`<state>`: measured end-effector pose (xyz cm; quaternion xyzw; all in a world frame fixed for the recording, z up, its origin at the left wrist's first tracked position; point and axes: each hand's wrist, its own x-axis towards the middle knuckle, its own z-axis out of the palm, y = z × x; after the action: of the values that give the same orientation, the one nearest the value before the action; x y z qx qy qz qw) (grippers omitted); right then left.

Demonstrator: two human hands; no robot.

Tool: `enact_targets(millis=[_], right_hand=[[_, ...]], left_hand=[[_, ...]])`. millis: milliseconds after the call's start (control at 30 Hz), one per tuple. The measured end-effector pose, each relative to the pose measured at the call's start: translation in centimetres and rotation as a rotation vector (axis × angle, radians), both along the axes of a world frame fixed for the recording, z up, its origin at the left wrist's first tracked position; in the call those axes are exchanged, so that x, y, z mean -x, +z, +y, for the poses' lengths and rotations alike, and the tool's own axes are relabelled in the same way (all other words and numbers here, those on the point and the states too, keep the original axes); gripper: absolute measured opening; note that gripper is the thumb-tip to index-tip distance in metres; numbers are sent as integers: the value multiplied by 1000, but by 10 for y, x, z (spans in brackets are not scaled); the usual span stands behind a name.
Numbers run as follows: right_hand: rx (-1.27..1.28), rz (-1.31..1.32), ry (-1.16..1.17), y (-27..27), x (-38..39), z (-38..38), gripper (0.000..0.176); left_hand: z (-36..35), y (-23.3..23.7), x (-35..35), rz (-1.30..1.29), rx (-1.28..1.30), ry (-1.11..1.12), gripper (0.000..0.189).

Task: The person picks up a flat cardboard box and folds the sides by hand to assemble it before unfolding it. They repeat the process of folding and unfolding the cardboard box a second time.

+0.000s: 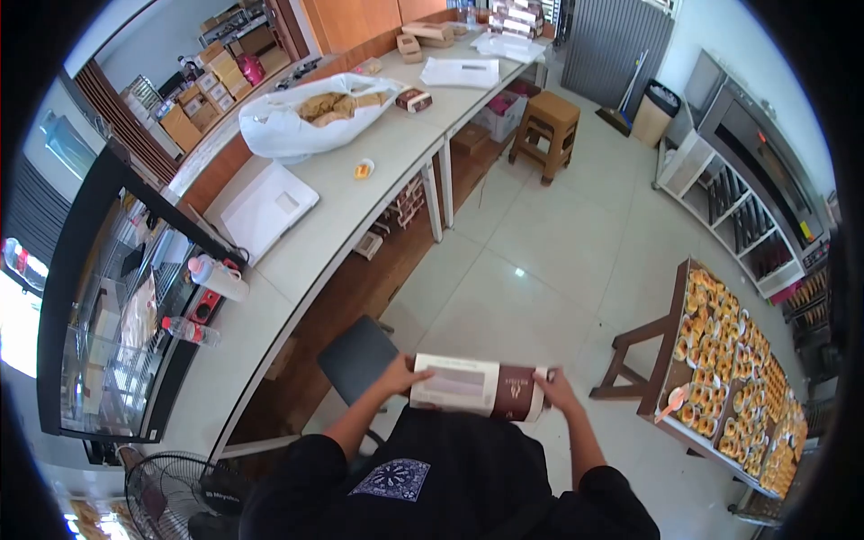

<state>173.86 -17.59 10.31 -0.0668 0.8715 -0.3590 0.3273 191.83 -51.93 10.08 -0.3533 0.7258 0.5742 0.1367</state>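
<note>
A cream and maroon cardboard box with a long clear window is held level in front of my waist. My left hand grips its left end, with the thumb on the top face. Around the right end, by the maroon panel, my right hand is closed. Whether anything lies inside the box cannot be made out. A dark chair seat is just left of my left hand.
On the right, a wooden table bears many small pastries. The long counter at left carries a white plastic bag, a small pastry and bottles. A brown stool stands beyond; a fan is at lower left.
</note>
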Motion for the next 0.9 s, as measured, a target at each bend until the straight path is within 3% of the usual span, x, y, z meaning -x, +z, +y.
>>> enact_targets(millis=[33,67,133,233,333,433,533,567,667,700,900], right_hand=[[-104,227,78,-79,6,16,86],[-164,100,80,-73,7,11,92],[-67,-451,-1,-59,20,-4,88],[106,-531,-158,-59,28,-27,80],[272,-374,-308,-35,38,-65,71],[470,-398,-353,-9,54,-103,60],[594,-309,-347,-4,77,-134,54],[633,-312,-347,9,84,-146,52],[693,-264,-22,26,110,-179,54],[703,-286,67,28,117,-193,59],[739,-342,331,35,170,-268,66]], left_hand=[[-15,-62,3,20,-36,-125,76],[-16,-84,6,100,-45,-103,70],[-26,-60,25,-69,-341,-123,63],[-49,-44,50,-79,-467,5,58],[-71,-42,72,45,-431,242,52],[-98,-15,84,157,-556,322,47],[-144,4,89,213,-585,73,43],[-163,20,91,156,-559,-214,42],[-182,69,115,25,4,-812,49],[-178,72,120,31,16,-824,56],[-171,80,127,370,76,-521,53]])
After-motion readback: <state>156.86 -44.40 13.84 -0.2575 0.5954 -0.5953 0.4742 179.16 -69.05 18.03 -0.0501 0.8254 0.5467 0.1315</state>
